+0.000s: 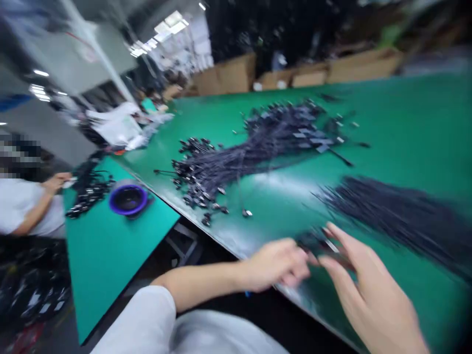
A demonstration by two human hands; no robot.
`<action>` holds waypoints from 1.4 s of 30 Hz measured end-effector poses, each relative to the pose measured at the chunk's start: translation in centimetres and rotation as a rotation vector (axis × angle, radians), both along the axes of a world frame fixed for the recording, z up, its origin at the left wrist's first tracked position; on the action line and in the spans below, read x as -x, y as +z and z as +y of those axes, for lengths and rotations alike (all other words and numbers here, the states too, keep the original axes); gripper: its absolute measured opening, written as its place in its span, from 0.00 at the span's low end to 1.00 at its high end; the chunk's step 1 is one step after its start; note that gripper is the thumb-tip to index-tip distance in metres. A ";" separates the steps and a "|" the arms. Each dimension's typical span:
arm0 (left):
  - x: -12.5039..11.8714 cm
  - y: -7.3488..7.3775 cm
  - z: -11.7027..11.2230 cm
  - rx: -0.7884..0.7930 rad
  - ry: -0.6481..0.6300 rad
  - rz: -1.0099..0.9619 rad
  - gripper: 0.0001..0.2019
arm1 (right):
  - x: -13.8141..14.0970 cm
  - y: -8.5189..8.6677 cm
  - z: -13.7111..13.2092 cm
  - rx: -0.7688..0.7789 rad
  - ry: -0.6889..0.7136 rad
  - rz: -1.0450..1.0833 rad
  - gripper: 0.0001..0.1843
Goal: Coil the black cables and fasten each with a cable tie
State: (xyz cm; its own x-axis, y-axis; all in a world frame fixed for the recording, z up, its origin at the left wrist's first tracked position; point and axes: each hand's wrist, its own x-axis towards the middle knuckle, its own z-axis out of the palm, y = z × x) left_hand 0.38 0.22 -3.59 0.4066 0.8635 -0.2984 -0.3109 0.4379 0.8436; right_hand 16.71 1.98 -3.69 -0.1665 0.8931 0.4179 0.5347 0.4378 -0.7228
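Note:
My left hand [278,263] is curled near the front edge of the green table [398,128], its fingers pinched on a small dark part [313,241] that I cannot make out. My right hand [365,290] meets it from the right, fingers stretched out and touching the same dark piece. A big bundle of black cables with connector ends [250,152] lies across the middle of the table. A second blurred bunch of black cables [401,216] lies just beyond my right hand.
To the left stands a lower green table [110,250] with a purple bowl [128,199] and a pile of black parts [86,194]. Another person in a white shirt [25,206] sits there. Cardboard boxes [228,73] line the far edge.

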 end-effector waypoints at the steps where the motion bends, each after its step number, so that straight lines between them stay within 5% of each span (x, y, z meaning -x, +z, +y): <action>1: 0.5 0.9 -0.2 0.006 0.030 -0.023 0.25 | 0.0 1.1 -0.4 -0.005 -0.002 0.016 0.19; 6: 1.9 2.0 0.3 0.039 -0.015 -0.092 0.15 | 1.0 2.9 -0.8 -0.024 -0.033 0.052 0.13; 10: 1.7 1.6 -0.8 -0.126 0.020 0.137 0.14 | 2.1 3.0 -1.3 0.016 -0.054 0.026 0.15; 15: 1.3 1.3 -1.5 -0.306 0.035 0.292 0.16 | 3.8 3.2 -1.4 -0.080 -0.139 -0.084 0.10; 24: 1.2 1.3 -1.1 -0.304 0.190 0.287 0.25 | 3.6 3.2 -1.3 -0.223 -0.131 -0.179 0.08; 33: 2.8 2.0 0.1 -0.504 0.183 0.431 0.26 | 2.5 3.7 0.3 -0.140 0.049 -0.216 0.14; 37: 2.8 2.1 0.5 -0.618 0.271 0.516 0.25 | 2.9 3.6 1.0 -0.015 0.123 -0.066 0.15; 42: 2.7 2.5 1.1 -0.707 0.215 0.622 0.23 | 3.3 3.0 1.2 0.147 0.148 0.181 0.16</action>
State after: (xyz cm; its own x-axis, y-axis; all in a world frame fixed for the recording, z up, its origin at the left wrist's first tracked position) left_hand -2.34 1.27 -1.04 0.1637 0.9638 0.2105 0.2663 -0.2486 0.9313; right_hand 13.45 3.22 -0.74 -0.2344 0.9178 0.3206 0.3287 0.3852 -0.8623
